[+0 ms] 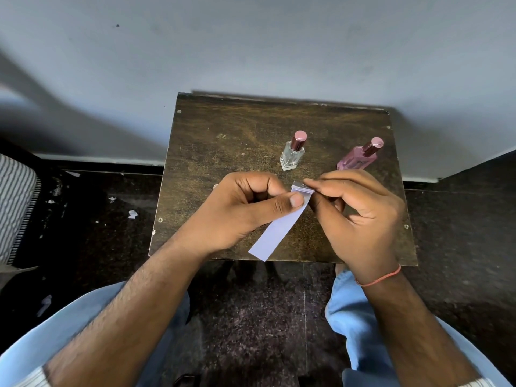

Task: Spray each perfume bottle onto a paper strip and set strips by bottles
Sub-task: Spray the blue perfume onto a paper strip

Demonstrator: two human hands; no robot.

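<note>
Dark wooden stool top (223,129) against a pale wall, centre of frame; speckled dark floor around it.

Left hand (245,210): thumb pressed on a small stack of paper strips (279,230), fingers curled beneath, pinching it near its upper end. Right hand (360,216): fingertips pinched on that same upper end, apparently peeling one strip off the stack; the edge is too small to confirm how many sheets are there.

Long axis of the stack runs from lower centre up and to the right, free end hanging toward the near edge of the stool.

Beyond the fingers, toward upper frame: clear bottle (291,156) upright, just above the pinch point; pink bottle (357,160) to its right, directly above the right hand. Both capped, apart from each other. Right hand is nearer both bottles. No strip lies beside either bottle yet; judged an early stage.
</note>
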